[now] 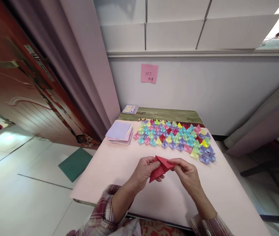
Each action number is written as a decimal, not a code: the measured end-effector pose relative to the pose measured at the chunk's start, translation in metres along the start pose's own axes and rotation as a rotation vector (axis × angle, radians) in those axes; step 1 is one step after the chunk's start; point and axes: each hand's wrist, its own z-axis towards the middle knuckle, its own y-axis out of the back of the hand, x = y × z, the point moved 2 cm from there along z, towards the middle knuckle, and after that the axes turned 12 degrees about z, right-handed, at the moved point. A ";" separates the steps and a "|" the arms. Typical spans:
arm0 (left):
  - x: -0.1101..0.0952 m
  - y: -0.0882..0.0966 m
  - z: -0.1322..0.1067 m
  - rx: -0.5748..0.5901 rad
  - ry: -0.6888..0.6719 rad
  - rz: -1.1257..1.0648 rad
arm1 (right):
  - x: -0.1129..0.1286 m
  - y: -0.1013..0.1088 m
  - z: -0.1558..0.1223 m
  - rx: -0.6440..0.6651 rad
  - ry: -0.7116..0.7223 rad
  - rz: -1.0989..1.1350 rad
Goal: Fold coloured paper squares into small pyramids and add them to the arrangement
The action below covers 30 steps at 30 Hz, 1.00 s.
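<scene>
A folded red paper (160, 167) is held just above the pink table top (110, 167). My left hand (144, 172) pinches its left side, fingers closed on the fold. My right hand (187, 173) grips its right corner with thumb and fingers pressed together. Beyond the hands lie several small folded paper shapes (176, 137) in many colours, laid in rows. A stack of square coloured papers (120, 132) sits at the table's far left.
A small printed packet (130, 109) lies on the wooden strip at the table's back edge. A pink sticky note (149, 73) is on the wall. A green sheet (75, 163) lies on the floor at left, near a red door (18, 88).
</scene>
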 end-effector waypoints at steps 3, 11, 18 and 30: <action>0.001 -0.001 0.000 -0.020 -0.006 0.008 | 0.001 -0.003 0.001 -0.051 -0.070 0.106; 0.006 -0.002 -0.001 0.009 -0.074 0.021 | -0.007 -0.007 -0.002 -0.206 -0.264 0.247; 0.002 -0.005 -0.001 -0.028 -0.037 -0.050 | 0.004 -0.010 -0.003 -0.299 -0.123 0.120; -0.004 -0.009 -0.006 -0.081 -0.031 -0.174 | 0.008 -0.011 -0.002 -0.342 -0.037 0.124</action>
